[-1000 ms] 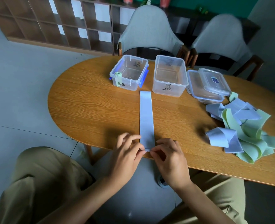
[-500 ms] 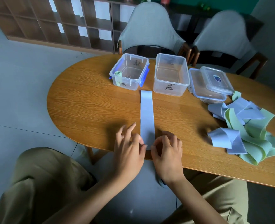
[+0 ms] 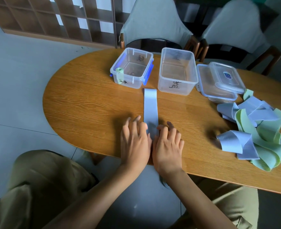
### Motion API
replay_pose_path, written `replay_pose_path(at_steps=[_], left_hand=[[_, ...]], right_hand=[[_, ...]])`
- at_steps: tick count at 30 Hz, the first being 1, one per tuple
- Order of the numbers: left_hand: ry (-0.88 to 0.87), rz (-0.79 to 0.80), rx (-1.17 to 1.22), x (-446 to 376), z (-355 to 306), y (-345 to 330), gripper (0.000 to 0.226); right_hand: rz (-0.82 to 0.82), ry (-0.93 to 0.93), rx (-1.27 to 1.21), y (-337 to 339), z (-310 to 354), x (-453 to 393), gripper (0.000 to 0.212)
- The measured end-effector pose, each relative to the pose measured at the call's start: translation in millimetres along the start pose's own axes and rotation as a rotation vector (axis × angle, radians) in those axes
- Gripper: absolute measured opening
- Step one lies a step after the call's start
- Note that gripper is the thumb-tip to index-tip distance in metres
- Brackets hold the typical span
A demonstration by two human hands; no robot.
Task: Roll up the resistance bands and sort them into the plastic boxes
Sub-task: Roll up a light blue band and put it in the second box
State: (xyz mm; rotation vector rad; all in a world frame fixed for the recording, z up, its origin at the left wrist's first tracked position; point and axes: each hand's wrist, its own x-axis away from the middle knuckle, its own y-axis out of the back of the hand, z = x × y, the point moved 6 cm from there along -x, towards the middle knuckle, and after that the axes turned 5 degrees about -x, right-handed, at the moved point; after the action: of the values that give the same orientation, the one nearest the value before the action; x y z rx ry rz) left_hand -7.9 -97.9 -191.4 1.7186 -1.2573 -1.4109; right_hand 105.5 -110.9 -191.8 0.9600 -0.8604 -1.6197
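Observation:
A light blue resistance band (image 3: 150,106) lies flat on the wooden table (image 3: 86,104), running from my hands toward the boxes. My left hand (image 3: 134,141) and my right hand (image 3: 167,146) press side by side on its near end, fingers spread; the rolled part is hidden under them. A clear box with blue clips (image 3: 137,85) holds one rolled green band (image 3: 120,74) in its near left corner. Beside it on the right stands a taller clear box (image 3: 176,89) with nothing in it.
Two stacked clear lids (image 3: 219,83) lie right of the boxes. A loose pile of blue and green bands (image 3: 260,129) covers the table's right side. Two covered chairs (image 3: 153,22) stand behind the table, and a wooden shelf (image 3: 53,17) stands at the back left.
My hands have moved forward along the blue band, from pinching its near end at the table edge to pressing flat on it. The flat length of the band is shorter.

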Motion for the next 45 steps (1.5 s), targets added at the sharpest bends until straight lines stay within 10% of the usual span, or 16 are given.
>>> replay_pose_path(at_steps=[9, 14, 29, 45], left_hand=[[0.053, -0.030, -0.061, -49.2, -0.8, -22.7, 0.017], [0.088, -0.061, -0.077, -77.9, -1.3, -28.2, 0.020], [0.147, -0.084, -0.167, -141.0, 6.5, -55.2, 0.011], [0.026, 0.091, 0.529, -69.7, 36.2, -16.0, 0.034]], right_hand=[[0.008, -0.070, -0.032, -3.5, 8.5, -45.1, 0.072], [0.003, -0.125, -0.029, -18.1, 1.8, -78.8, 0.038], [-0.104, -0.163, 0.139, -31.0, 8.7, -148.9, 0.033], [-0.038, -0.074, 0.281, -33.3, 16.7, -156.9, 0.039]])
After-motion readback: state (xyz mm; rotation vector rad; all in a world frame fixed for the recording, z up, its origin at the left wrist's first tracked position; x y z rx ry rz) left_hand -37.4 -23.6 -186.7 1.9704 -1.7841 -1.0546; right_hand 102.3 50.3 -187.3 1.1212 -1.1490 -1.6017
